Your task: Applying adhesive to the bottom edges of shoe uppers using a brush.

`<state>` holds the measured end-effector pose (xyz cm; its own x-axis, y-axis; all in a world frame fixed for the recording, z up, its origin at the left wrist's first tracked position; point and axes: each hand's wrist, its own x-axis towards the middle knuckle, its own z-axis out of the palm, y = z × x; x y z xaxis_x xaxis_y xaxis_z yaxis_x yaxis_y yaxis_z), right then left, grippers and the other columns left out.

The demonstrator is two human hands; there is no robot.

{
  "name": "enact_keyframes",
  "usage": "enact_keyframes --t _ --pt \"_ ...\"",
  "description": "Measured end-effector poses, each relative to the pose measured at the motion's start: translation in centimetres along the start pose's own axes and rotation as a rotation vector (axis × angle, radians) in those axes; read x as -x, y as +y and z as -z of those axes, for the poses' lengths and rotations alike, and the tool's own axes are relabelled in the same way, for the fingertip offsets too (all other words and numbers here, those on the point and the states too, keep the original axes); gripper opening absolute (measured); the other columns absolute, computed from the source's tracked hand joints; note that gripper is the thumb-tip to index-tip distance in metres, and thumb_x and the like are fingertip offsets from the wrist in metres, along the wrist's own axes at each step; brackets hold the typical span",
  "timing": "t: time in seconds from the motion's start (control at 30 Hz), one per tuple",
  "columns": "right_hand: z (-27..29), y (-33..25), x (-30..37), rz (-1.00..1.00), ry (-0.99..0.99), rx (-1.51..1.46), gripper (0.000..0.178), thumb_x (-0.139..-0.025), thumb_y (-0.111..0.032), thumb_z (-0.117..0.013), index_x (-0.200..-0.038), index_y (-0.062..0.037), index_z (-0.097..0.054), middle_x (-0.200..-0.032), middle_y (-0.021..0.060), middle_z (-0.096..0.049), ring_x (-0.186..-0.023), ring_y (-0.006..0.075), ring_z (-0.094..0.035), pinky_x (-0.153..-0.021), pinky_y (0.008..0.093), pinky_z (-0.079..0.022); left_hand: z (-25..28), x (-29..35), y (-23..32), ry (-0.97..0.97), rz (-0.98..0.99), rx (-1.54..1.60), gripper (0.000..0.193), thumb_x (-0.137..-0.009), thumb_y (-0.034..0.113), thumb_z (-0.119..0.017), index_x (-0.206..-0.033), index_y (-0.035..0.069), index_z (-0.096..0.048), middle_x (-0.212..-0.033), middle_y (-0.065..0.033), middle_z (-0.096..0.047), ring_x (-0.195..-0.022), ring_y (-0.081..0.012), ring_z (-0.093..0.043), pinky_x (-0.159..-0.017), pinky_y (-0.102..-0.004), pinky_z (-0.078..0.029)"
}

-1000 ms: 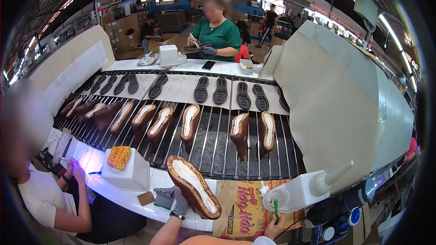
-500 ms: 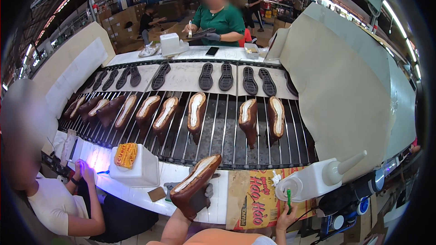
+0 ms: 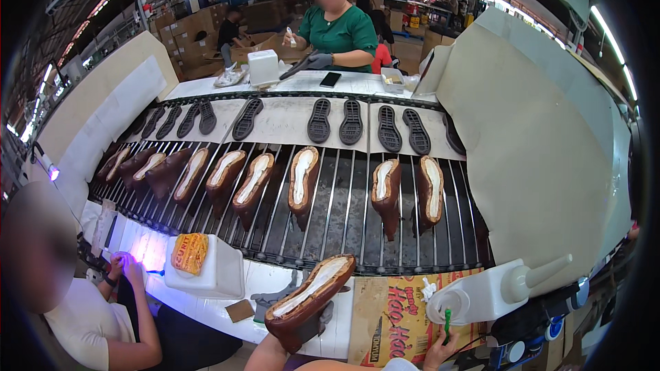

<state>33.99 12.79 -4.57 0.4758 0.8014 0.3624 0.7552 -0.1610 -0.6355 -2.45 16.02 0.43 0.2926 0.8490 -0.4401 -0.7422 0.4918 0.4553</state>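
Observation:
My left hand [image 3: 325,316], in a grey glove, is wrapped round a brown shoe upper [image 3: 302,312] stretched over a last. The upper is turned so that its pale underside faces up, with a white strip down the middle. In my bare right hand [image 3: 438,352] is a green-handled brush [image 3: 447,321]. The brush's lower end is hidden inside the opening of a white plastic jug [image 3: 488,293] lying on its side. Beneath the jug lies a yellow and red printed cardboard sheet [image 3: 392,312].
Beyond the bench, a rod conveyor [image 3: 337,213] carries several brown uppers [image 3: 302,178]; black soles [image 3: 319,121] lie on a pale strip behind. A white container [image 3: 223,268] stands at left. A co-worker [image 3: 96,316] sits at left; another [image 3: 337,34] holds a brush and sole opposite.
The upper in my left hand has tilted flatter and moved slightly lower right. My right hand keeps the brush at the jug. The co-worker opposite has lifted the brush away from the sole.

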Motion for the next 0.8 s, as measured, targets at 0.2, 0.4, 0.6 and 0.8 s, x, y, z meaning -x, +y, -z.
enact_keyframes --t 0.2,0.4,0.6,0.8 --pt "0.2 -2.0 -1.0 0.049 0.073 -0.064 0.03 -0.092 -0.023 -0.06 -0.097 0.007 -0.057 -0.084 0.0241 -0.058 -0.075 0.0398 -0.053 -0.07 0.0445 -0.044 0.7 -1.1 0.7 -0.017 -0.034 -0.124 0.05 -0.089 0.029 -0.053 -0.134 0.008 -0.045 -0.077 -0.0033 -0.049 -0.066 -0.0147 -0.049 -0.057 -0.0268 -0.042" --pt "0.7 -1.3 -0.4 -0.108 -0.029 0.039 0.033 -0.093 -0.026 -0.057 -0.089 0.0061 -0.054 -0.079 0.0248 -0.053 -0.072 0.041 -0.049 -0.067 0.046 -0.042 0.4 -2.1 1.2 -0.015 -0.054 -0.172 0.048 -0.086 0.023 -0.055 -0.131 0.008 -0.048 -0.08 -0.0042 -0.052 -0.067 -0.0151 -0.051 -0.058 -0.0271 -0.044" --pt "-0.9 2.3 -0.1 -0.005 0.064 -0.111 0.036 -0.088 -0.033 -0.068 -0.097 0.0013 -0.06 -0.084 0.0239 -0.058 -0.074 0.0329 -0.056 -0.068 0.0461 -0.044 0.0 -2.4 1.5 -0.043 -0.227 -0.312 0.048 -0.083 0.017 -0.056 -0.129 0.007 -0.051 -0.083 -0.0051 -0.054 -0.069 -0.0155 -0.053 -0.059 -0.0275 -0.045" --pt "0.0 1.4 -0.2 -0.109 0.065 -0.348 0.03 -0.099 -0.011 -0.046 -0.071 -0.0024 -0.043 -0.065 0.0006 -0.042 -0.06 0.0097 -0.037 -0.054 0.0262 -0.032 -2.0 -1.3 2.8 0.005 -0.536 -0.607 0.048 -0.079 0.011 -0.057 -0.127 0.007 -0.054 -0.085 -0.006 -0.057 -0.071 -0.0159 -0.055 -0.061 -0.0278 -0.046"
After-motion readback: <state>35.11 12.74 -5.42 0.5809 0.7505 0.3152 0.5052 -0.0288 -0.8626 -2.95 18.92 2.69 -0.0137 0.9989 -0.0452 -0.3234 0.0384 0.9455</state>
